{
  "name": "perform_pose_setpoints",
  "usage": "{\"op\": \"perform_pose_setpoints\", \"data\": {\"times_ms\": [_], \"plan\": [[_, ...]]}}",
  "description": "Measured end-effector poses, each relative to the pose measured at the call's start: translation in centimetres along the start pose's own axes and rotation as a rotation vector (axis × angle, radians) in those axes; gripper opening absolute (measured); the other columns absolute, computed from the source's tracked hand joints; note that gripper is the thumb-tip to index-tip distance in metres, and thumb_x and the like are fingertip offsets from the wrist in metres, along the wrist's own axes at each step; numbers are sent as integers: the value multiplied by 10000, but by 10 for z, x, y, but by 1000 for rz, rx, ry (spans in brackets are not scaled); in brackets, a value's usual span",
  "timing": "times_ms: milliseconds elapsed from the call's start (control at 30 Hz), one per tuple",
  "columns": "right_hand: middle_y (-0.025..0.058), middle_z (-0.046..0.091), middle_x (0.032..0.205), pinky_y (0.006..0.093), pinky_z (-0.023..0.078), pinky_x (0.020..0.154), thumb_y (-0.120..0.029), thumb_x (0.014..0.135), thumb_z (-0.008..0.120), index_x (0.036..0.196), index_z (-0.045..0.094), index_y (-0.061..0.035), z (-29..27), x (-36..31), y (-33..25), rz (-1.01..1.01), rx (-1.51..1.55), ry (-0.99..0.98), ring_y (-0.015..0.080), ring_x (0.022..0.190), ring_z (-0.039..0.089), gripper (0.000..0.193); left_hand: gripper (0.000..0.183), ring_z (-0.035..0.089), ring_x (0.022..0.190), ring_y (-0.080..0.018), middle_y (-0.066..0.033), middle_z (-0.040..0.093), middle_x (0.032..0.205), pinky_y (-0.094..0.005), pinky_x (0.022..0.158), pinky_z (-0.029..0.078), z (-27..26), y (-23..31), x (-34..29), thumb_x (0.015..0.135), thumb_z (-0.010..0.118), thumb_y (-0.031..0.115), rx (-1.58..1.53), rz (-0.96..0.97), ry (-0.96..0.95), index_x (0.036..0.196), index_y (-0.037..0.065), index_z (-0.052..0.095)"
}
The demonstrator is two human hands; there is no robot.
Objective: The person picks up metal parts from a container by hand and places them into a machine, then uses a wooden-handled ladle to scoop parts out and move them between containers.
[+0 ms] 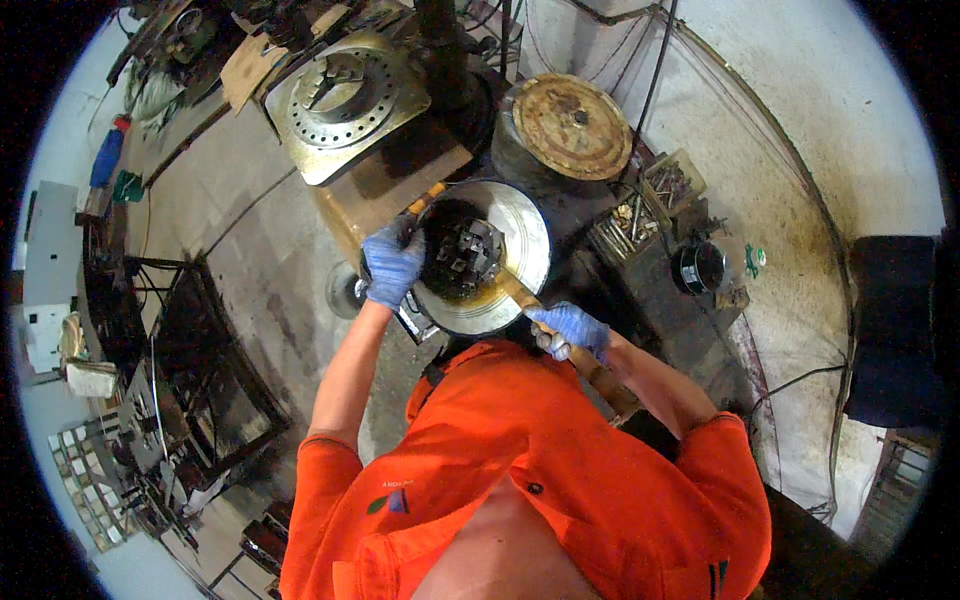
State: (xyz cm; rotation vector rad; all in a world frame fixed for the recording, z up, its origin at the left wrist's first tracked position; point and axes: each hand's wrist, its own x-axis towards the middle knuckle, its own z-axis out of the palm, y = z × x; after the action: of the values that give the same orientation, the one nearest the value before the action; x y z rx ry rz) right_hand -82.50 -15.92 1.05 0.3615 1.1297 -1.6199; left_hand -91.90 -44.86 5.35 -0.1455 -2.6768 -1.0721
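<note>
A round metal basin [527, 235] sits in front of me, with dark liquid and several small dark metal blocks [472, 248] inside. My left hand [393, 264], in a blue knit glove, is closed at the basin's left rim, around a tool with a wooden handle [425, 199] that points up and right; the tool's other end is hidden. In a matching glove, my right hand [572, 332] closes around a long wooden stick [517, 289] at the lower right rim. One end of that stick reaches over the rim into the basin; the other passes under my right forearm.
Beyond the basin, a round chuck [335, 92] stands on a drilled machine table. A drum with a rusty round lid [570, 125] is at its right. Farther right are bins of metal parts [628, 225] and a black tin [702, 268]. A dark metal frame [200, 340] stands left.
</note>
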Motion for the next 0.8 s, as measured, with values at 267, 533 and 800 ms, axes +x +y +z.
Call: {"op": "perform_pose_setpoints", "data": {"times_ms": [267,533,800], "plan": [[-13,404,517,192,278,295,-436,852,549,753,481,-96,2,5,5,191,330,-185,45,344,320,360,251,664,742,-249,-191,654,817,-318,669,507,6,0,1,744,616,117,-45,-81,9,964,-3,642],[1,445,554,191,320,291,-456,881,468,851,483,-85,-47,29,14,338,506,-468,40,358,366,372,223,661,722,-249,-174,655,813,-319,654,506,13,19,-4,731,628,106,31,86,-18,933,15,651],[-18,445,600,212,289,356,-523,810,567,782,492,-112,-8,2,9,39,-13,-12,57,415,372,419,228,655,703,-252,-166,654,791,-320,646,498,5,6,-13,733,626,117,-96,-19,-38,936,14,646]]}}
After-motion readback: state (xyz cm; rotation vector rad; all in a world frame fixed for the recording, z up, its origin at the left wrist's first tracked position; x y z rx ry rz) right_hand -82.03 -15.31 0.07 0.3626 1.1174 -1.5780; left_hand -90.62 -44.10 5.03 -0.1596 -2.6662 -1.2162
